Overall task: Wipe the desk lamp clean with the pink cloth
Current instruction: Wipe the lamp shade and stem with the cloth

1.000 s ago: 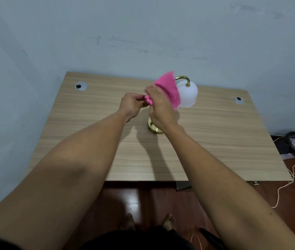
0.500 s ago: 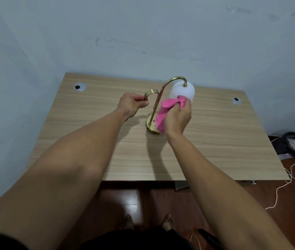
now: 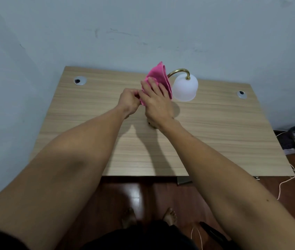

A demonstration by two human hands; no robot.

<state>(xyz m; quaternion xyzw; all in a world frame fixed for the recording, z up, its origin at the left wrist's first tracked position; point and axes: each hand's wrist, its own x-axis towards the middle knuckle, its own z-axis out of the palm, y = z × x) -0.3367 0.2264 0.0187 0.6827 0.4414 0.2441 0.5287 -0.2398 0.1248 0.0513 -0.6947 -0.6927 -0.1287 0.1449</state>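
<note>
The desk (image 3: 215,134) carries your lamp (image 3: 185,88) upright near its far edge, the brass neck arching right and the white shade opening downward. Your right hand (image 3: 156,103) presses the pink cloth (image 3: 159,78) around the stem, its peak pointing up; your left hand (image 3: 129,101) pinches the cloth's lower corner.

Right hand (image 3: 156,103) presses pink cloth (image 3: 158,79) against lamp (image 3: 184,87) stem on desk (image 3: 215,132). Left hand (image 3: 129,101) closed, touching cloth's lower edge.
</note>
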